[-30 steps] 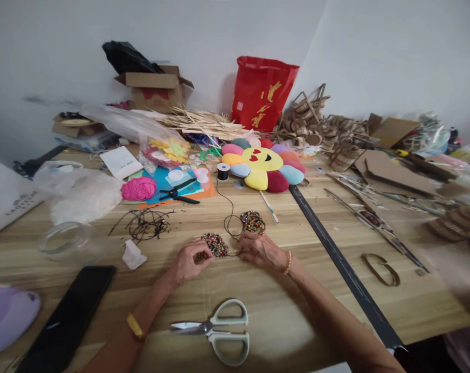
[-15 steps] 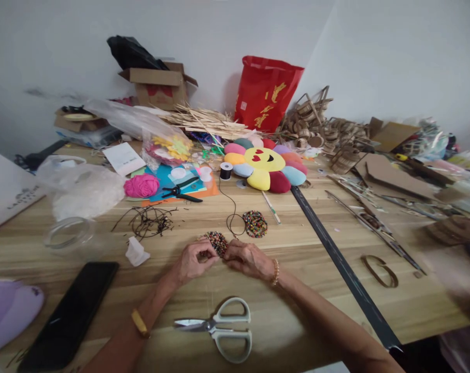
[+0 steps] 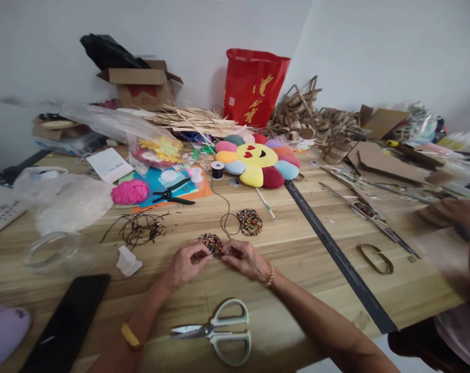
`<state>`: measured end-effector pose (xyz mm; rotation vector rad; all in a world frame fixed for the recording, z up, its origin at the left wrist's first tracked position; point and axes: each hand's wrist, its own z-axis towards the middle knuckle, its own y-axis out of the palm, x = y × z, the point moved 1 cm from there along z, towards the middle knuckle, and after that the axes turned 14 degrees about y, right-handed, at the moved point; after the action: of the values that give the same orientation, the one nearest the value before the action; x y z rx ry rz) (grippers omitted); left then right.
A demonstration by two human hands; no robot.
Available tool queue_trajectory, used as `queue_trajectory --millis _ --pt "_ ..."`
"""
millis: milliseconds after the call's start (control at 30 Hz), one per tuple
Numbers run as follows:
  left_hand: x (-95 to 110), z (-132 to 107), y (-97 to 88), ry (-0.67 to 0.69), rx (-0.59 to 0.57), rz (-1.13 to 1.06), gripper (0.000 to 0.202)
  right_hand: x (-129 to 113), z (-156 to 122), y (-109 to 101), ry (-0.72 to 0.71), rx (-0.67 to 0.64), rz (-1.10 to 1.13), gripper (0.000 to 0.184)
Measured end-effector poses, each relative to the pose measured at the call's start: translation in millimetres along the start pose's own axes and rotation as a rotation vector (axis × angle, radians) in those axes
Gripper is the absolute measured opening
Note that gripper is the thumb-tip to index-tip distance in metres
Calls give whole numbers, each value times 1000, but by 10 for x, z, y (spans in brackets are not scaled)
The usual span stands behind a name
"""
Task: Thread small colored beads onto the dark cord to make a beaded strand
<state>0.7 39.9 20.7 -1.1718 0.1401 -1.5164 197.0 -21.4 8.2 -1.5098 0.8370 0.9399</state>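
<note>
A coiled string of small multicoloured beads (image 3: pixel 212 241) lies on the table between my hands. Thumb and fingers of my left hand (image 3: pixel 187 263) are pinched together at its left edge. My right hand (image 3: pixel 244 257) pinches at the other edge, its fingertips largely hidden. Thin black cord (image 3: pixel 229 212) runs from a spool (image 3: pixel 217 170) in a loop down to my right fingers. Just beyond that hand rests a second coil of beads (image 3: pixel 251 221). White-handled scissors (image 3: pixel 215 329) lie partly open in front of me, blades to the left.
Left are a phone (image 3: pixel 69 324), clear plastic roll (image 3: pixel 52 250), black cord scraps (image 3: pixel 141 228) and pliers (image 3: pixel 172 194). A flower cushion (image 3: pixel 260 158) and red bag (image 3: pixel 254 88) stand behind. A black strip (image 3: pixel 331 248) crosses the right side; another person's hand (image 3: pixel 462 215) holds something woven.
The whole view has shifted, so most things sit slightly further left. My hands keep their pinch by the beads, with only slight finger movement.
</note>
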Motion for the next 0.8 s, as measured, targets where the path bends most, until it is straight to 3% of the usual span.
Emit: queue_trajectory --millis 233,800 --pt "-4 68 -4 1 -100 103 13 -25 -47 -74 -19 -9 30 17" --pt "63 -92 48 -141 -32 -56 5 56 -18 -23 -241 13 -166 18"
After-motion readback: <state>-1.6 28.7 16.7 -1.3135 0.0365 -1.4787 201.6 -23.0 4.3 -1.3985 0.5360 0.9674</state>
